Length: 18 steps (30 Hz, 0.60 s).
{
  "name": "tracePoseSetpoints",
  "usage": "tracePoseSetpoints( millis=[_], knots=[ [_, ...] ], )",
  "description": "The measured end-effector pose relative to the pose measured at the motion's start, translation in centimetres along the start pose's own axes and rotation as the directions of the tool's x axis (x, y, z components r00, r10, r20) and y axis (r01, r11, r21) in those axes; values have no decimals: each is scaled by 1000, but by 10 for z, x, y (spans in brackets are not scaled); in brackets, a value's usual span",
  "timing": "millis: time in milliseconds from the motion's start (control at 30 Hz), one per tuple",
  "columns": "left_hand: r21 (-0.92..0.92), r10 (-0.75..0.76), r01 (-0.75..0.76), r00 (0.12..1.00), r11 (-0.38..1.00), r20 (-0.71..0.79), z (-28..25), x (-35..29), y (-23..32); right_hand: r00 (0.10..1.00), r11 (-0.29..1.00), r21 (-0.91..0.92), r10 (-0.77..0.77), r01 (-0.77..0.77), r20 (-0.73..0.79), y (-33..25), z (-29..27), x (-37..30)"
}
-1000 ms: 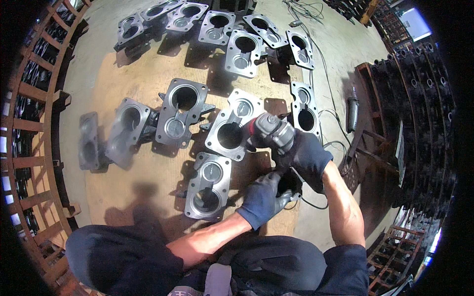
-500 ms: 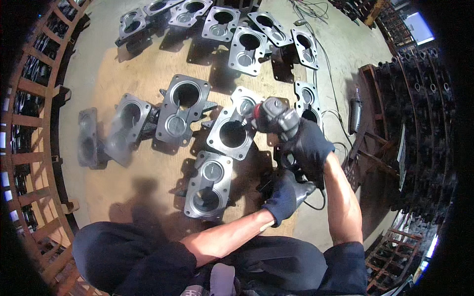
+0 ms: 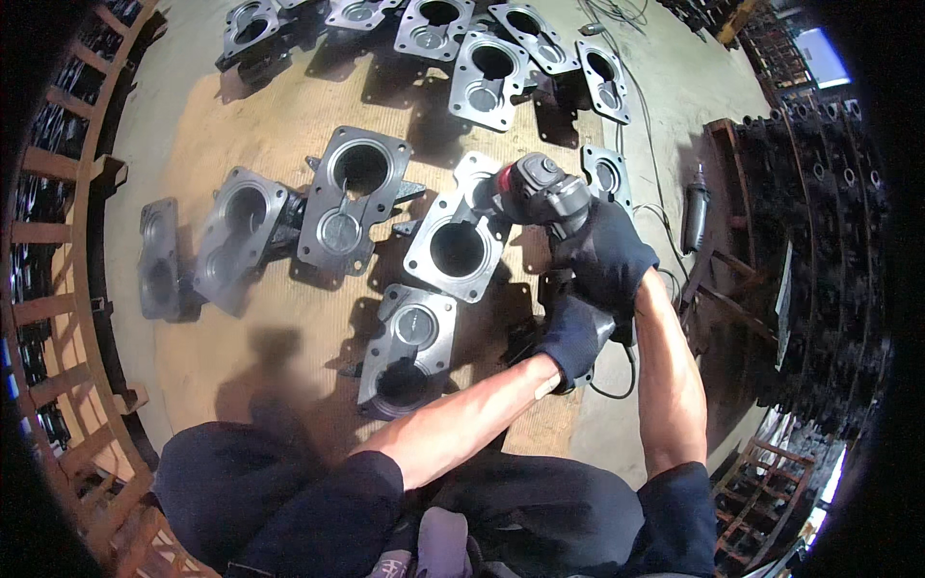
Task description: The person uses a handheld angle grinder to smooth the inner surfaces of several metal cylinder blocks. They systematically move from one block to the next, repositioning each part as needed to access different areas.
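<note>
My gloved right hand [image 3: 609, 252] is wrapped round the body of an angle grinder [image 3: 547, 191], close behind its dark head with a red part. Lower down, my gloved left hand [image 3: 580, 332] is closed at the grinder's rear, its fingers partly hidden. The grinder's head is over the upper end of a grey metal casting [image 3: 456, 249], which has a flat flange, one large bore and a smaller round recess. Whether the disc touches the metal is hidden. A similar casting [image 3: 414, 323] lies just nearer to me, and another [image 3: 606, 175] is partly behind my right hand.
More flanged castings stand to the left [image 3: 353, 197] and along the far side [image 3: 489, 82]. A black cylindrical power tool [image 3: 694, 217] is on the floor at the right, near loose cables [image 3: 644, 125]. Rusty racks [image 3: 723, 173] and wooden slats [image 3: 48, 231] border both sides.
My left hand has moved up and right, closer to my right hand. The grinder's head has tilted slightly upward over the same casting. The castings sit a little higher in view.
</note>
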<state>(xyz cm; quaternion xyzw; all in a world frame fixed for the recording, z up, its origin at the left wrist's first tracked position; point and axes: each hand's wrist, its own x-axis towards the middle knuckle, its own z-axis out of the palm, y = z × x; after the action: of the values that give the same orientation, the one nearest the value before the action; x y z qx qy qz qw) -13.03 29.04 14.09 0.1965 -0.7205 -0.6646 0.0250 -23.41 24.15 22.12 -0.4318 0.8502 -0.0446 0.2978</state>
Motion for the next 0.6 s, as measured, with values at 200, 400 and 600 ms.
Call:
tracePoseSetpoints(
  millis=[200,400,600],
  knots=[
    [-140,-30,8,986,990,-161,66,-55,-40,998,984,175,-25,16,51,-20,31,-54],
    [-629,-58,-87,977,772,-207,149,-87,-73,979,996,-8,84,-84,184,-18,37,-91],
    [131,108,-93,987,987,-116,42,-65,-15,999,966,256,-37,28,32,-15,18,-63]
  ],
)
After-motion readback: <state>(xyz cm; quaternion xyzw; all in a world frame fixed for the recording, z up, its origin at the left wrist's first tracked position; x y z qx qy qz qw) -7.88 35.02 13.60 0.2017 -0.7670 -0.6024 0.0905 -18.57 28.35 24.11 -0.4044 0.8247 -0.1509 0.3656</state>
